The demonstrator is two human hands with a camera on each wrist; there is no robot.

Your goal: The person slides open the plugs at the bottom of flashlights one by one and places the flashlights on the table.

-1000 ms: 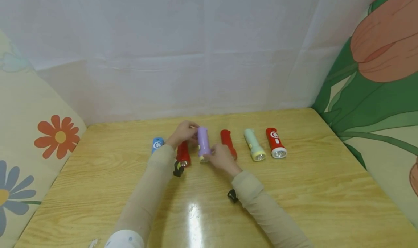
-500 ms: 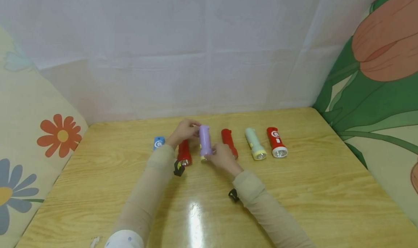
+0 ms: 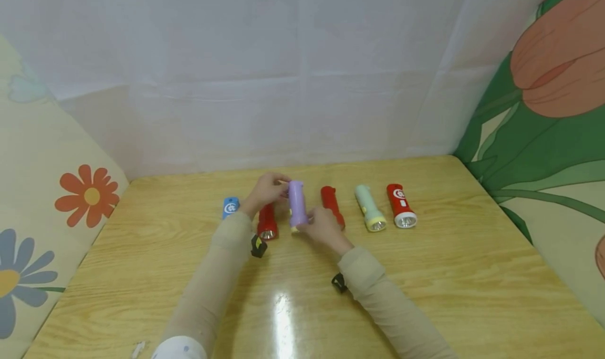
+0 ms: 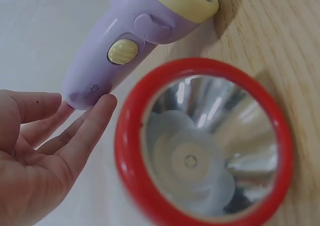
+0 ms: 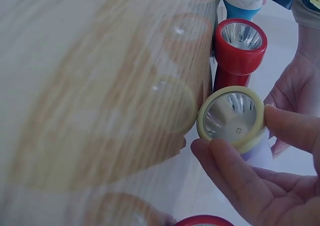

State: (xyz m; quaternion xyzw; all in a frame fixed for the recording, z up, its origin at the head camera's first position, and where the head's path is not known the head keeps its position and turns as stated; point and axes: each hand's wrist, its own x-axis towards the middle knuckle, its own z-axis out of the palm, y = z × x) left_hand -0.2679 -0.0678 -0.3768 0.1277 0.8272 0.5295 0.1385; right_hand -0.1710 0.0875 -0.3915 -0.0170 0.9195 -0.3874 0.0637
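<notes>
At the wood-grain table (image 3: 425, 296), in the head view, a yellow-rimmed purple plastic flashlight (image 3: 296, 201) is flanked: leftward by a red plastic flashlight (image 3: 267, 225) and a blue flashlight (image 3: 230, 204); rightward by a second red flashlight (image 3: 331, 200), a mint-green flashlight (image 3: 368, 204) and a white-rimmed red flashlight (image 3: 400, 204). From the left wrist, its tail is seen touched by the left hand (image 4: 42, 176), fingers nearly straight and apart. From the right wrist, its rim is seen pinched by the right hand (image 5: 265, 193), thumb opposite fingertips

Purple flashlight (image 4: 102, 61), tilted, with cream rim (image 4: 182, 5) and cream switch (image 4: 123, 51); left hand (image 4: 47, 161), fingertips about its tail end. Red-rimmed flashlight (image 4: 202, 143), reflector facing camera. Wood-grain table (image 4: 295, 51).
</notes>
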